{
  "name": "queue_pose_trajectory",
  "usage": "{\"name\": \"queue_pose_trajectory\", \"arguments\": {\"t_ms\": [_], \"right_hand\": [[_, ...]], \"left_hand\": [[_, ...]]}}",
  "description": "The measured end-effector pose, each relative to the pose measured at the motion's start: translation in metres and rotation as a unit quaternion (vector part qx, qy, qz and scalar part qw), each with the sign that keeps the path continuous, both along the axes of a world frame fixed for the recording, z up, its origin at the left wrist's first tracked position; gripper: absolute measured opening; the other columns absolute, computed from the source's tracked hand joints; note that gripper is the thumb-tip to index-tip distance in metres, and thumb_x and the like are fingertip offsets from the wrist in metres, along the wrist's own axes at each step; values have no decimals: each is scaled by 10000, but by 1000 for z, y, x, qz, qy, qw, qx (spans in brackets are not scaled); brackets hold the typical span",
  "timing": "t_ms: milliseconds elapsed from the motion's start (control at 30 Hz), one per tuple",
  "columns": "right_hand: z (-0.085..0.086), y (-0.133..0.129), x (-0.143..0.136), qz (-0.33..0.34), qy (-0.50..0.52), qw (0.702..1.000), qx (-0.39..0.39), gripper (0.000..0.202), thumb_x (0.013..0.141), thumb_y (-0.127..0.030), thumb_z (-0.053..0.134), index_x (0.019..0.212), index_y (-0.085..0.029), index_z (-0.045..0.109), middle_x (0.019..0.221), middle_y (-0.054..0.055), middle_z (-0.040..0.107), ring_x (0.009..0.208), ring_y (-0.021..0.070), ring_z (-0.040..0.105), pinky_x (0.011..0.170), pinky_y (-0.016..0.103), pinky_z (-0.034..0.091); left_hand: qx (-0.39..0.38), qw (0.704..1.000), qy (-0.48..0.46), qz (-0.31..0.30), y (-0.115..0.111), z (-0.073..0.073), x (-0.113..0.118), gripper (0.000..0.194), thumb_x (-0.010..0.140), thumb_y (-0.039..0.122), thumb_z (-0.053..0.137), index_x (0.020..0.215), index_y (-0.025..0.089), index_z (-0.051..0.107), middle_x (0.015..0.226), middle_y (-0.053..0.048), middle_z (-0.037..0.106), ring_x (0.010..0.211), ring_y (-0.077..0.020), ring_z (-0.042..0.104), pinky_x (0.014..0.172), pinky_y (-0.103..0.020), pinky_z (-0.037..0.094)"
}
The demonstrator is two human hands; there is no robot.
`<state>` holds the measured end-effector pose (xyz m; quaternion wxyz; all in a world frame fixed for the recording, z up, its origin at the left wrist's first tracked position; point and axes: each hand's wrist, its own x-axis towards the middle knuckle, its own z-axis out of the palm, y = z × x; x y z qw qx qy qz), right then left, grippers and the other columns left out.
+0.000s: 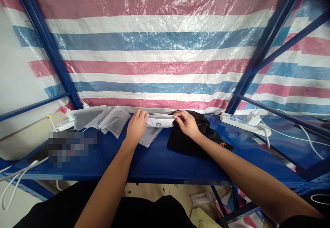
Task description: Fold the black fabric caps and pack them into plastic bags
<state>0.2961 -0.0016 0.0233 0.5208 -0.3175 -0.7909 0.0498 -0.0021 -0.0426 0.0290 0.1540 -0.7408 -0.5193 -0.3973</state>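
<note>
Gripping its ends, the left hand [137,126] and right hand [187,123] hold a narrow greyish-white pouch [165,122], small dark emblem [158,124] on its front, over the blue table [152,162].

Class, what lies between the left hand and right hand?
The head view shows a pale packet, gripped at its ends by left hand and right hand.

Striped red, white and blue across the woven tarpaulin [144,41]; plain blue on the shelf [152,162]. Black with orange lettering on the cloth [185,145], whitish with a grey emblem on the pouch [165,122], milky grey on the plastic bags [114,120], white and blue on the power strip [233,119].
</note>
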Motion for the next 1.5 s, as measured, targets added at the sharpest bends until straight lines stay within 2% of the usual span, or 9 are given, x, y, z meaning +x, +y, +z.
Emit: {"name": "queue_pose_trajectory", "arguments": {"t_ms": [367, 567, 767, 933, 1100, 1167, 1267, 1367, 1500], "right_hand": [[-4, 9, 1, 3, 42, 997, -66, 407, 1071, -645, 614, 1022, -252, 708, 1034, 93, 744, 807, 262, 744, 720, 431, 639], [-5, 6, 2, 23, 40, 997, -69, 416, 1063, -663, 608, 1028, -259, 701, 1037, 98, 734, 801, 263, 736, 715, 439, 650], [-7, 14, 5, 10, 73, 992, -100, 434, 1041, -675, 642, 1003, -247, 700, 1032, 91, 734, 753, 253, 746, 698, 432, 644], [-4, 10, 4, 11, 37, 996, -79, 377, 1065, -622, 633, 1026, -256, 716, 1025, 83, 750, 933, 279, 733, 865, 460, 641], [3, -5, 0, 78, -37, 996, -18, 329, 1112, -512, 588, 1299, -317, 776, 1274, 108, 732, 1233, 316, 701, 1096, 534, 591], [5, -8, -2, 98, -58, 993, -16, 343, 1121, -496, 572, 1334, -338, 789, 1344, 109, 710, 1295, 321, 689, 1121, 536, 589], [5, -8, -4, 89, -60, 994, -29, 335, 1119, -494, 582, 1255, -320, 835, 1330, 107, 721, 1210, 315, 735, 1051, 514, 635], [6, -9, -6, 66, -75, 994, -45, 329, 1065, -526, 681, 1266, -313, 833, 1294, 102, 726, 1124, 311, 761, 993, 496, 666], [5, -13, -10, -1, -136, 989, -61, 661, 842, -524, 941, 1441, -337, 729, 1397, 99, 682, 1222, 357, 730, 1091, 541, 631]], "left_hand": [[-50, 999, -18, -6, 2, 2, -4, 94, 1133, 266, 542, 1168, 253, 629, 1112, -61, 772, 982, -267, 748, 817, -357, 539], [-22, 997, -15, -69, 2, 1, -9, 181, 1149, 273, 485, 1195, 247, 658, 1166, -63, 768, 1106, -252, 725, 916, -353, 548], [-47, 999, -6, -13, 1, 4, -17, 211, 1137, 240, 468, 1128, 266, 677, 1080, -55, 766, 1007, -262, 718, 795, -345, 515], [-55, 997, -44, -14, 3, 1, -20, 207, 1117, 229, 484, 1177, 256, 680, 1150, -71, 787, 954, -265, 739, 809, -365, 535], [-23, 992, -81, -99, 4, 0, -14, 238, 1129, 246, 458, 1239, 239, 669, 1185, -81, 771, 1072, -253, 750, 947, -382, 577], [-18, 989, -80, -121, 3, 2, -11, 253, 1141, 256, 443, 1253, 237, 669, 1184, -78, 764, 1072, -239, 753, 956, -372, 584], [-5, 989, -61, -134, -2, 5, -4, 271, 1163, 275, 426, 1267, 233, 673, 1206, -75, 762, 1103, -225, 749, 989, -358, 579], [19, 987, -50, -150, -8, 6, 6, 285, 1178, 287, 421, 1284, 236, 681, 1221, -70, 762, 1141, -215, 745, 1038, -348, 573], [35, 982, -18, -185, -14, 4, 21, 306, 1174, 258, 422, 1329, 256, 686, 1271, -67, 759, 1185, -210, 748, 1074, -348, 584]]}}
